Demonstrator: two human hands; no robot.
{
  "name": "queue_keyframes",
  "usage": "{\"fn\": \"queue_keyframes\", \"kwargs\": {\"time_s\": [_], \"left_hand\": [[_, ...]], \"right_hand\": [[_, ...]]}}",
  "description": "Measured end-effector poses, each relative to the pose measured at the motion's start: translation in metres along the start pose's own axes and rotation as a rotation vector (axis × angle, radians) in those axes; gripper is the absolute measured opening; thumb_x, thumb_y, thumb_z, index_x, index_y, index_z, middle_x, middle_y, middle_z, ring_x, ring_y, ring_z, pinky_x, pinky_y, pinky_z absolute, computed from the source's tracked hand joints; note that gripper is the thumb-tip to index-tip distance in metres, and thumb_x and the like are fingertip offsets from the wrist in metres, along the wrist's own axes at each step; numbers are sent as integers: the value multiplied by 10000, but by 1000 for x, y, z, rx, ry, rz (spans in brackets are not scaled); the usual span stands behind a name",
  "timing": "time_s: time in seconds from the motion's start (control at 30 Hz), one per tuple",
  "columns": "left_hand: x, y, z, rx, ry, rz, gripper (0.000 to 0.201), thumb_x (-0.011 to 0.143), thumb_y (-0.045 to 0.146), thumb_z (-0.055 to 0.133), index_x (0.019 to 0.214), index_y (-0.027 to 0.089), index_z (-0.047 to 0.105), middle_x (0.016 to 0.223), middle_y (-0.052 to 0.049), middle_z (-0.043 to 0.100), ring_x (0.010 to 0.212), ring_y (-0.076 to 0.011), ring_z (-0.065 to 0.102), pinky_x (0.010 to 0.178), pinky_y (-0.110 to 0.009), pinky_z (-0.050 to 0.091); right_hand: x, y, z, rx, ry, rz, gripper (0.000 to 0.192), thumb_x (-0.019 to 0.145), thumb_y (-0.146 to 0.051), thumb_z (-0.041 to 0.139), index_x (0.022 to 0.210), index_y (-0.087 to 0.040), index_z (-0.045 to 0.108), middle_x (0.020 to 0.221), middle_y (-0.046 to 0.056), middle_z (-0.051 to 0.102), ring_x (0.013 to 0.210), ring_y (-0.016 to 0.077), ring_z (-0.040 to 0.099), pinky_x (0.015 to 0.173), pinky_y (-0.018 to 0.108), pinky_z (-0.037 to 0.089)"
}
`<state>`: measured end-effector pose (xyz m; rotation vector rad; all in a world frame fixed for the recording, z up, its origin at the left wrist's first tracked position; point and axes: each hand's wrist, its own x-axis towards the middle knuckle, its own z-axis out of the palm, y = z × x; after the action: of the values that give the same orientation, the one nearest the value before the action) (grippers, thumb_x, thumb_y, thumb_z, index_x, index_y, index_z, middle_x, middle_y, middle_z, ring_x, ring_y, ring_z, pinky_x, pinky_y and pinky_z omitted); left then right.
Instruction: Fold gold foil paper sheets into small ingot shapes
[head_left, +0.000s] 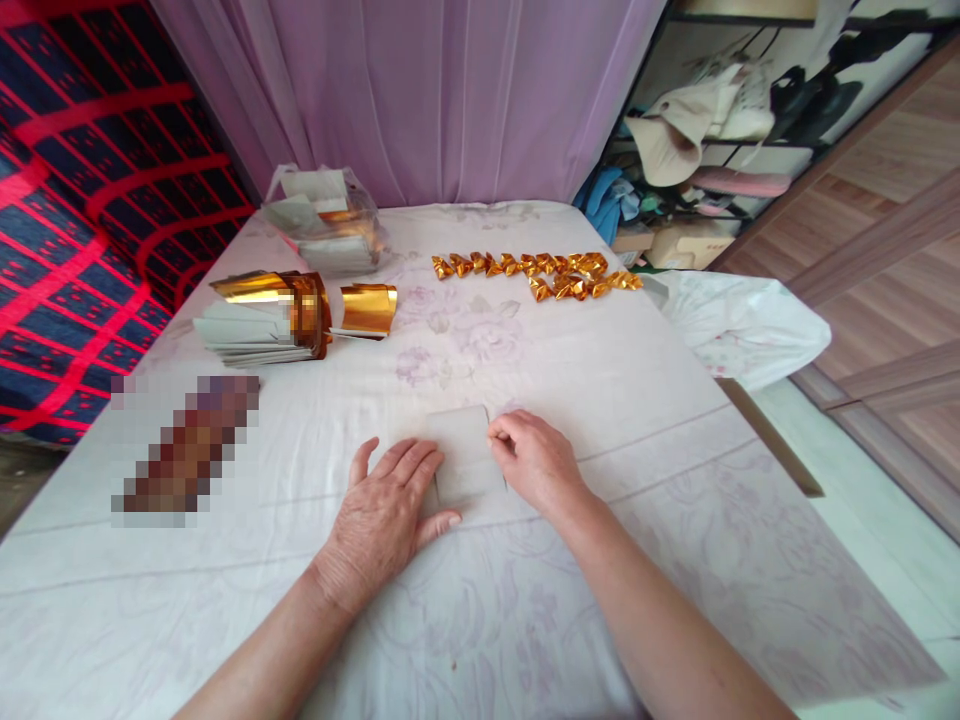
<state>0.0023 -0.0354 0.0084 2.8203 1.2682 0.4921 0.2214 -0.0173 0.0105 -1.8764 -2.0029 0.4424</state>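
A pale grey-white sheet of paper (466, 455) lies flat on the cloth-covered table in front of me. My left hand (386, 500) rests on the table with its fingers stretched out, their tips at the sheet's left edge and the thumb near its lower corner. On the other side, my right hand (536, 455) has thumb and forefinger pinched together at the sheet's right edge. Farther off are folded gold foil pieces (525, 264) in two rows. A stack of gold foil paper (259, 335) with grey-white backs stands to the left, beside a smaller gold foil sheet (367, 308).
At the back left sits a clear plastic bag (352, 225) holding more paper. A blurred-out item (191, 445) lies at left. White plastic bag (750, 320) hangs by the table's right edge, near a shelf with a cap (675, 125) and shoes. A purple curtain (420, 100) closes the back.
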Motion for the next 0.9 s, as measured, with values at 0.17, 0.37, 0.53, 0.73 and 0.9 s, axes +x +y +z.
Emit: {"fn": "queue_keyframes", "kwargs": {"time_s": [0.17,0.37,0.53,0.73,0.9], "left_hand": [[-2,0,-2,0,-1,-6,598,949,620,386,1217,147,635,1234,-124,676,1149,-324,591,1082,-571,234],[0,3,-3,5,-30,-21,596,940,618,410,1220,143,637,1233,-129,674,1164,-337,583,1091,-583,230],[0,3,-4,1,-15,-37,518,935,574,465,1206,174,652,1223,-114,682,1158,-338,591,1099,-591,238],[-1,-1,-4,-24,-24,-52,412,927,473,538,1210,195,651,1237,-91,681,1168,-329,590,1107,-594,245],[0,-5,-1,-60,-19,-66,408,886,461,608,1202,207,653,1215,-85,693,1154,-328,599,1108,-603,247]], "right_hand": [[-1,-1,-1,-52,-23,-4,178,818,-83,536,867,-224,632,905,17,665,855,159,608,735,258,406],[-3,-22,2,-240,31,37,235,873,-429,601,868,-196,630,892,78,646,874,238,613,716,328,433],[-1,-27,4,-290,18,73,252,850,-437,631,882,-187,631,910,96,645,894,261,611,736,357,440],[-1,-8,1,-126,-18,-16,24,861,-217,607,882,-209,617,923,50,643,899,205,600,783,315,430],[1,10,1,15,-14,-99,144,830,-82,551,839,-215,605,882,29,631,845,172,589,757,282,428]]}}
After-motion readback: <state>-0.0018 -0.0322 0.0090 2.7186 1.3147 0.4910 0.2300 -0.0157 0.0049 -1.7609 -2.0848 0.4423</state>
